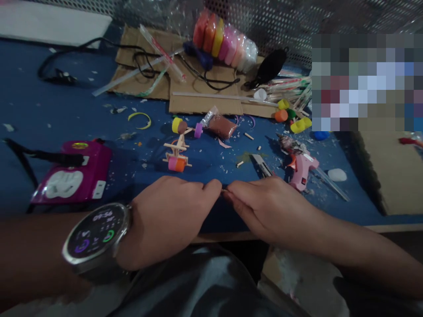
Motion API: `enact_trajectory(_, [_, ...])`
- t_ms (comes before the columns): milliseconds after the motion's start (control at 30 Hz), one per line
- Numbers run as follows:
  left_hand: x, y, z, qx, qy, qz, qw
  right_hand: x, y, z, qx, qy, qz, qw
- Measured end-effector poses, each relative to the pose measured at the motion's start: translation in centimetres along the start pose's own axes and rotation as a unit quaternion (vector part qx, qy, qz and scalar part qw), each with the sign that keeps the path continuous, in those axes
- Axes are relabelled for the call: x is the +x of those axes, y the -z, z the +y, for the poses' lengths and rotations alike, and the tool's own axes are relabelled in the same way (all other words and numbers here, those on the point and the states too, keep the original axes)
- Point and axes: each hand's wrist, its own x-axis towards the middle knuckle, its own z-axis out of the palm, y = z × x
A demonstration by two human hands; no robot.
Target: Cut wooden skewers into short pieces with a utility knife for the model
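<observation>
My left hand [168, 215], with a round watch [95, 237] on its wrist, and my right hand [264, 207] meet at the near edge of the blue table [49, 119]. Both have their fingers pressed together, fingertips touching around something tiny and dark that I cannot make out. Just beyond them stands a small model of wooden sticks [177, 154] with pink, orange, yellow and purple clay pieces. A brown clay packet [220, 125] lies behind it.
A pink glue gun [302, 166] and a craft knife [261, 164] lie right of the hands. A magenta power strip [72, 174] sits at the left. Cardboard sheets [205, 94], a pack of coloured clay [224, 42], cables, sticks and scraps fill the far side.
</observation>
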Motion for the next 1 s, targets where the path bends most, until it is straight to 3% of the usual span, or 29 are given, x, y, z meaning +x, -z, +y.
enact_trajectory(100, [0.1,0.2,0.0,-0.057,0.040,-0.002,0.998,-0.3,-0.1,0.0,-0.031,0.003,0.043,0.999])
enact_trajectory(200, [0.0,0.2,0.0,-0.171,0.058,0.047,0.982,-0.3,0.0,0.3,-0.009,0.028,0.097,0.995])
enact_trajectory(300, [0.0,0.3,-0.1,-0.299,0.029,0.105,0.948,0.0,0.4,0.8,0.062,0.054,0.118,0.990])
enact_trajectory(433, [-0.1,0.4,-0.1,-0.419,0.019,0.094,0.903,0.2,0.7,1.3,0.161,0.070,0.112,0.978])
enact_trajectory(633, [-0.6,0.8,0.0,-0.498,0.042,0.075,0.863,0.3,0.4,1.8,0.235,0.069,0.124,0.962])
enact_trajectory(867, [-0.6,0.5,0.0,-0.599,0.049,0.088,0.794,0.5,0.3,2.0,0.285,0.068,0.112,0.950])
enact_trajectory(1000, [-0.5,0.7,0.1,-0.575,0.043,0.126,0.807,0.5,0.4,1.8,0.293,0.064,0.107,0.948])
